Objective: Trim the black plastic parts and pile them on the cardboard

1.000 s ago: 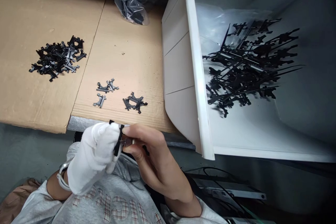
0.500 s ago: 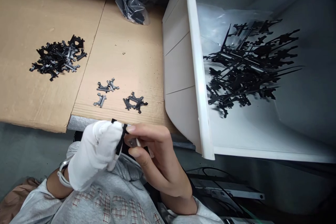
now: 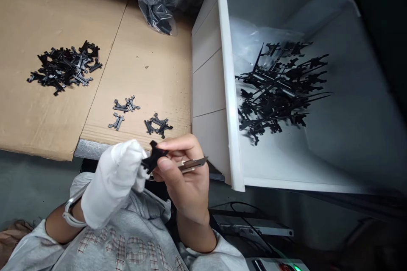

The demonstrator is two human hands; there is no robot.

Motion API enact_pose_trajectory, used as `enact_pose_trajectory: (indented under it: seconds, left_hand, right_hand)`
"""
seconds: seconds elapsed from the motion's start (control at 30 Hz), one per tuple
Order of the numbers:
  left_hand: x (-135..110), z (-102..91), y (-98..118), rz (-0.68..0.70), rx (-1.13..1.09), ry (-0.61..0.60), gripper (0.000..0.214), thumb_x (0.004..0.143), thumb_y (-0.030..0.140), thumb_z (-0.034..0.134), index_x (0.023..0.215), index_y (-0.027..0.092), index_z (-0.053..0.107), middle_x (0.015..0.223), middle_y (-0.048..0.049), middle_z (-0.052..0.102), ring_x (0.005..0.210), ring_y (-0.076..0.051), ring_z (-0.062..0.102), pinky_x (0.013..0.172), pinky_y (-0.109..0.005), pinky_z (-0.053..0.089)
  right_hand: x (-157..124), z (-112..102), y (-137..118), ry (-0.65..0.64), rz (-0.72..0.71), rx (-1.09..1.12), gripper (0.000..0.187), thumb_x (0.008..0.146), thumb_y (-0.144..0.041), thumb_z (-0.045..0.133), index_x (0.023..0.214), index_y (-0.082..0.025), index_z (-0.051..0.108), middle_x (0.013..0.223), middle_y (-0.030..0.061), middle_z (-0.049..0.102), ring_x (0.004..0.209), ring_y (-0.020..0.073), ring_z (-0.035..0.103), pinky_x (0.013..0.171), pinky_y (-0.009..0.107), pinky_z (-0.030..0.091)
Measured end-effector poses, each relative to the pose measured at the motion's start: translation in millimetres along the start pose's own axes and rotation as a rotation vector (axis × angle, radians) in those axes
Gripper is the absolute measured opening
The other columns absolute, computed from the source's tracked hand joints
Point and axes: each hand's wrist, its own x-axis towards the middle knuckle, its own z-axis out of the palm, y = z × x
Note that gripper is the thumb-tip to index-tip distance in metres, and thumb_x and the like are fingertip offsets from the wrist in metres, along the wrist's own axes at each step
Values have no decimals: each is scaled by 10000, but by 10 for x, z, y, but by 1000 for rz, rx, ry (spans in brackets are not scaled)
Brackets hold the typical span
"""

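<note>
Bracket [image 3: 154,156], black and tilted, sits left of the white bin [image 3: 233,135]: right hand [image 3: 187,182] nearer the bin, fingers pinching its binward edge (a blade [image 3: 195,163] juts binward too); gloved left hand [image 3: 116,182] touches the far edge, its grip impossible to tell.

Two hands [image 3: 111,184], one bladed tool [image 3: 197,162], one held black bracket [image 3: 154,156]; three nearby brackets [image 3: 117,122], one small cluster [image 3: 163,128] right, one pile [image 3: 65,67] left, one white bin [image 3: 233,135].

Black pieces [image 3: 65,67] on tan worktop [image 3: 34,12]
</note>
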Motion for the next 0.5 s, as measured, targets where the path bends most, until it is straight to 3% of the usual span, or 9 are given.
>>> enact_pose_trajectory:
  seconds: [0.07, 0.1, 0.17, 0.2, 0.3, 0.4, 0.5]
  left_hand:
    - [2, 61, 3, 97, -41, 96, 581, 1012, 750, 648, 746, 243, 750, 583, 9, 706, 448, -104, 610, 444, -164, 515]
    - [12, 95, 7, 162, -49, 159, 477, 976, 692, 750, 799, 250, 783, 645, 11, 757, 483, -98, 647, 467, -143, 531]
    - [43, 153, 12, 280, -54, 239, 186, 918, 422, 894, 853, 265, 819, 753, 21, 823, 587, -101, 739, 569, -115, 593]
    - [62, 172, 14, 323, -56, 239, 77, 902, 283, 887, 860, 269, 824, 787, 28, 837, 643, -107, 775, 629, -112, 621]
    - [124, 185, 32, 422, -43, 229, 162, 886, 112, 792, 820, 260, 809, 762, 44, 815, 664, -109, 787, 672, -114, 640]
    - [170, 170, 82, 545, 18, 285, 194, 881, 116, 785, 740, 248, 768, 710, 55, 780, 621, -89, 746, 660, -95, 620]
    - [180, 170, 135, 509, -26, 321, 199, 903, 152, 815, 734, 236, 753, 739, 46, 796, 662, -87, 764, 695, -90, 623]
  right_hand:
    - [-24, 13, 27, 74, 5, 31, 150, 978, -378, 884, 1022, -311, 758, 754, -81, 627, 437, 45, 361, 434, 172, 401]
    - [-34, 19, 35, 105, 16, 34, 166, 974, -390, 888, 1013, -308, 750, 738, -89, 616, 421, 37, 313, 433, 170, 410]
    - [-51, 24, 42, 151, 33, 15, 209, 961, -424, 896, 990, -295, 734, 750, -83, 626, 415, 32, 289, 443, 181, 448]
    - [-59, 24, 43, 163, 30, 0, 222, 959, -436, 896, 980, -290, 729, 772, -73, 643, 423, 37, 317, 454, 189, 468]
    - [-78, 17, 56, 144, -15, -51, 195, 981, -412, 874, 961, -288, 724, 801, -52, 669, 489, 71, 441, 501, 203, 498]
    - [-101, 12, 89, 57, -69, -92, 151, 1023, -365, 827, 981, -281, 710, 781, -44, 659, 533, 96, 480, 521, 213, 484]
    - [-137, -6, 118, -44, -73, -112, 112, 1037, -313, 805, 1012, -271, 704, 793, -33, 647, 581, 111, 516, 533, 219, 459]
